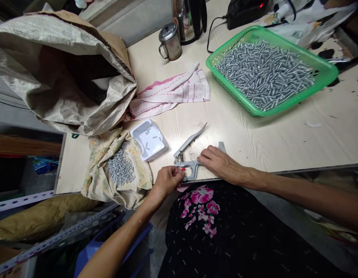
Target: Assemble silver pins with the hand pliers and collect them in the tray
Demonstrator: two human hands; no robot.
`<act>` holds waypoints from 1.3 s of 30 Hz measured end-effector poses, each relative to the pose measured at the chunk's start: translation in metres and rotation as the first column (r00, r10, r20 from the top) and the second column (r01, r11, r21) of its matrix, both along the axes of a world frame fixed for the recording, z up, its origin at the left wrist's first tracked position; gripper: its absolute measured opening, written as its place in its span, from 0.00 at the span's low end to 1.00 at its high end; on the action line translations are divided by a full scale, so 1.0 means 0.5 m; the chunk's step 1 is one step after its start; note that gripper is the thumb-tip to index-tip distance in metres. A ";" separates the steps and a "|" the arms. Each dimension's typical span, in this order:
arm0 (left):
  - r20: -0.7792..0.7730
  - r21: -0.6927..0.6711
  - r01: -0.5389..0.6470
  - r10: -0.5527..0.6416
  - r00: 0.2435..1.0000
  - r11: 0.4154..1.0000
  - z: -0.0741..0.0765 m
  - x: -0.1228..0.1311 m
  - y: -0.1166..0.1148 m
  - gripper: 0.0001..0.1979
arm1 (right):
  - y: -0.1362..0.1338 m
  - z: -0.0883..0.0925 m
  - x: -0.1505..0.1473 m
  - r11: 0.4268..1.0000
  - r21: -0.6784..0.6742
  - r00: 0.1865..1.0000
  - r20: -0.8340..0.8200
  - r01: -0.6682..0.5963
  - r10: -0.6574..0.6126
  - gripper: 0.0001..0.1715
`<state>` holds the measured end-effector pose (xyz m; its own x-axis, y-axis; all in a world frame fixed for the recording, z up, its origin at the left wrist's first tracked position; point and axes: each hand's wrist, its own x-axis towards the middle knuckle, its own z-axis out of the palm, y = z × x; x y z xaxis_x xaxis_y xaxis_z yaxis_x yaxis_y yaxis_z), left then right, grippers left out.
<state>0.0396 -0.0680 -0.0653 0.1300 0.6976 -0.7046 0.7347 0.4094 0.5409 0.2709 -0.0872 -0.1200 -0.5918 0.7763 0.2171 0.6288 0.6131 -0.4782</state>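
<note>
Grey snap-fastener pliers (pixel 192 165) lie at the table's front edge, one handle pointing away to the upper right, with a spring and a small red part by the jaw. My left hand (pixel 167 180) is at the jaw, thumb and fingers pinched together beside the red part; what they hold is too small to make out. My right hand (pixel 221 164) is closed over the other side of the pliers, fingers curled, covering that handle. Left of the pliers stands a white plastic tray (pixel 164 148) with several small metal pieces inside. A pile of small metal pieces (pixel 121 166) lies on a patterned cloth (pixel 94 175).
A green basket (pixel 236 90) full of small metal springs or pins stands at the right. Behind are a pink-and-white towel (pixel 179 90), a metal mug (pixel 170 42) and a kettle (pixel 189 23). A large open sack (pixel 25 73) leans at the left.
</note>
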 end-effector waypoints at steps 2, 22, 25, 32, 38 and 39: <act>0.006 -0.010 -0.017 0.017 1.000 1.000 -0.001 0.000 -0.003 0.12 | 0.000 -0.003 0.000 1.000 -0.009 1.000 -0.013 -0.007 0.007 0.13; 0.088 -0.100 -0.145 0.154 0.984 0.984 -0.015 -0.003 -0.009 0.10 | 0.104 0.061 0.048 0.997 0.060 0.960 0.279 -0.045 0.026 0.49; 0.092 -0.114 -0.157 0.167 0.982 0.981 -0.016 -0.005 -0.009 0.11 | 0.097 0.069 0.045 0.998 0.040 0.958 0.284 -0.056 0.043 0.39; -0.166 0.379 0.150 -0.093 0.982 0.913 0.015 0.014 -0.042 0.11 | 0.075 0.046 0.046 0.999 0.000 0.986 0.164 -0.040 0.040 0.29; -0.425 0.617 0.617 -0.453 0.784 0.489 -0.005 0.080 -0.024 0.28 | 0.060 0.031 0.047 0.995 0.098 0.988 0.154 -0.013 -0.002 0.36; -0.442 0.605 0.648 -0.481 0.757 0.463 -0.010 0.087 -0.015 0.30 | 0.057 0.029 0.048 0.994 0.111 0.987 0.160 0.000 -0.018 0.39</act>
